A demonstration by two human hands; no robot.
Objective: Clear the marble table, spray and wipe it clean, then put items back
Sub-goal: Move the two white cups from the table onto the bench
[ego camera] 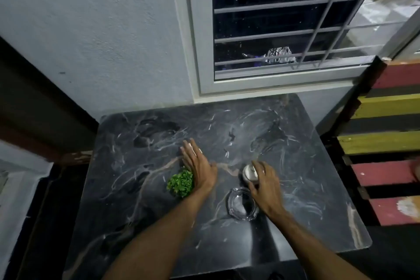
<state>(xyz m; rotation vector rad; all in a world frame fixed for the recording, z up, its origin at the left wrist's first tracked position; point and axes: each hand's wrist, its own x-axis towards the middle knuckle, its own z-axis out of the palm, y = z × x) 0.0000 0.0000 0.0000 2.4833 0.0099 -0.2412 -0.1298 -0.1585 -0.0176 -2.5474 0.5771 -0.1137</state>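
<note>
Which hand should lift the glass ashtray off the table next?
Probably the left hand: it's open beside the green plant, while the right hand, though right beside the ashtray, grips the white jar.

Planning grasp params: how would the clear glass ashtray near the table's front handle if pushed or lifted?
The clear thick-walled glass ashtray looks rigid and probably heavy for its size. Low and wide, unlikely to tip. On the polished dark marble table it would likely slide; glass may chip.

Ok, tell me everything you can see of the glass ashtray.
The ashtray is clear, thick-walled glass, roundish, and looks empty. It sits upright on the marble table, near its front-middle, just nearer the camera than the white round object that the right hand covers. The right wrist passes beside its rim; contact is unclear.
</note>
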